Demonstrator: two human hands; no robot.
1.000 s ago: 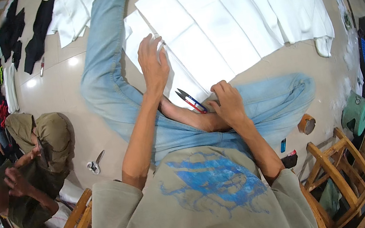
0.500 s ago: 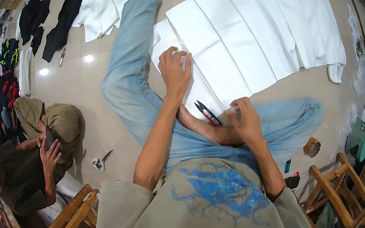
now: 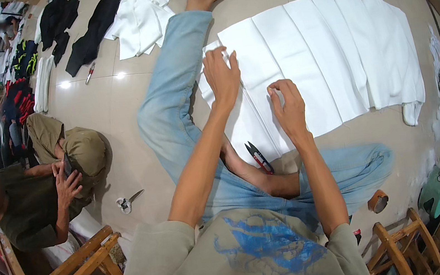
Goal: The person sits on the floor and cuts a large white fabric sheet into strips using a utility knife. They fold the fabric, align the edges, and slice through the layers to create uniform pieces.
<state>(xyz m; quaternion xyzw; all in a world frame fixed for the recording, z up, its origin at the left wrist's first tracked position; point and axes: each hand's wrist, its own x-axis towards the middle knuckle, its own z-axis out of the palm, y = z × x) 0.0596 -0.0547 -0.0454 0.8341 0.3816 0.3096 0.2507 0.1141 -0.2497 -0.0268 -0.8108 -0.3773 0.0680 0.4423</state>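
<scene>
A stack of white fabric panels (image 3: 296,42) lies fanned out in overlapping layers on the floor in front of me. My left hand (image 3: 223,78) rests at the left end of the stack, fingers bent onto the cloth and thumb held apart, so it is open. Above the middle of the nearer panels is my right hand (image 3: 289,106), its thumb and forefinger drawn together at the tips. Whatever may be between those tips is too small to make out. Small thread snips (image 3: 258,157) with dark blades lie by my bent leg, touching the near edge of the fabric.
Scissors (image 3: 128,202) lie on the floor at left, near a seated person (image 3: 31,192) holding a phone. Black cloth pieces (image 3: 93,34) and a white cloth pile (image 3: 141,19) lie far left. Wooden stools (image 3: 75,270) stand near me. A tape roll (image 3: 378,201) and green stool (image 3: 436,191) are at right.
My right hand has moved up and away from my leg, over the panels. The left hand has shifted slightly up along the stack's left end. The view has tilted slightly.
</scene>
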